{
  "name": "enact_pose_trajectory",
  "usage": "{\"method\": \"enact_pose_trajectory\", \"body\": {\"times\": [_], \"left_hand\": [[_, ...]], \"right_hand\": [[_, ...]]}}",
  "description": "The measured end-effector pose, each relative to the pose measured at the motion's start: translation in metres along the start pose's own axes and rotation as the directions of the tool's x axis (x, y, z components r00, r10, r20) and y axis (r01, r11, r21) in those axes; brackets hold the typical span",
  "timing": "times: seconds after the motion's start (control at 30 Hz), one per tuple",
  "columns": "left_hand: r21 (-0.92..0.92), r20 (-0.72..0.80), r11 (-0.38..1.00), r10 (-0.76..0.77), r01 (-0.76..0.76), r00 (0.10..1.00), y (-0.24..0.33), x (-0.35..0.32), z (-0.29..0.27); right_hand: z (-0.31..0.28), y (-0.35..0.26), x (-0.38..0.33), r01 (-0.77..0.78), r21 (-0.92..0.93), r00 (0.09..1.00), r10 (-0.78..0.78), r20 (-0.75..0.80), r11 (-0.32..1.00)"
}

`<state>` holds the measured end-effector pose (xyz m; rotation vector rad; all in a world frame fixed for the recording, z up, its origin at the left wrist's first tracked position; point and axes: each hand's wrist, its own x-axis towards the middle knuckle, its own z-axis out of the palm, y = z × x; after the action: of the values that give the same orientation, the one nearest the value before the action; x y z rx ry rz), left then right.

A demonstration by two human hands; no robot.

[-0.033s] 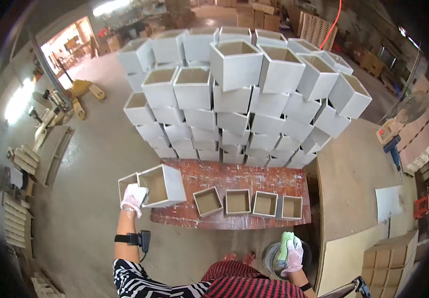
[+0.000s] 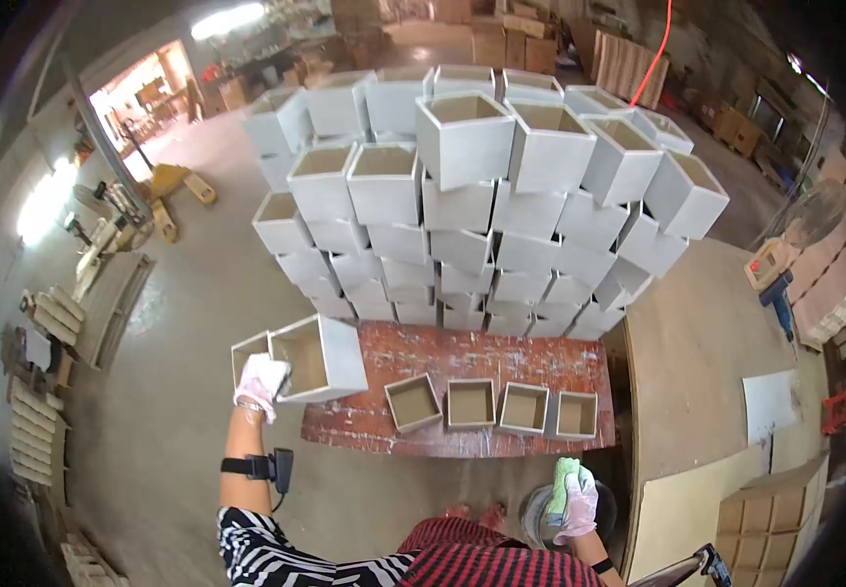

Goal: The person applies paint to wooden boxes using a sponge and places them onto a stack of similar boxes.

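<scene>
My left hand (image 2: 262, 383), in a whitish-pink glove, is closed on the adjoining walls of two pale grey boxes at the table's left end. The larger box (image 2: 342, 358) has its opening facing me; the smaller box (image 2: 250, 346) is partly hidden behind the hand. My right hand (image 2: 581, 511), gloved alike, grips a crumpled light-green cloth (image 2: 562, 485) above a dark bucket (image 2: 610, 511) near the table's front right corner. Four fingers' detail is hidden by the cloth. Several small open boxes (image 2: 470, 403) sit in a row on the worn red table (image 2: 344, 430).
A tall stack of pale grey boxes (image 2: 457, 205) rises along the table's far side. To the right is a brown board surface (image 2: 687, 391) with a blue power drill (image 2: 778, 305). A yellow pallet jack (image 2: 168, 181) stands on the floor at far left.
The view has shifted slightly. My left hand and the two boxes sit a little farther from me relative to the table; my right hand keeps its hold on the cloth.
</scene>
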<state>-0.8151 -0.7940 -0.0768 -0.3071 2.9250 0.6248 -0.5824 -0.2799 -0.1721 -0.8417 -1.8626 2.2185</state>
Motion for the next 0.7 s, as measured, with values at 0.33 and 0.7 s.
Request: {"method": "enact_pose_trajectory", "body": {"times": [0.33,0.7], "left_hand": [[0.674,-0.019,0.675,0.424,-0.302,0.906,0.188,0.060,-0.235],[0.502,0.025,0.823,0.295,-0.268,0.955,0.264,0.176,-0.245]], "right_hand": [[0.007,0.018,0.064,0.154,0.205,0.986,-0.162,0.026,0.967],[0.087,-0.010,0.052,0.275,0.107,0.951,-0.255,-0.172,0.955]]}}
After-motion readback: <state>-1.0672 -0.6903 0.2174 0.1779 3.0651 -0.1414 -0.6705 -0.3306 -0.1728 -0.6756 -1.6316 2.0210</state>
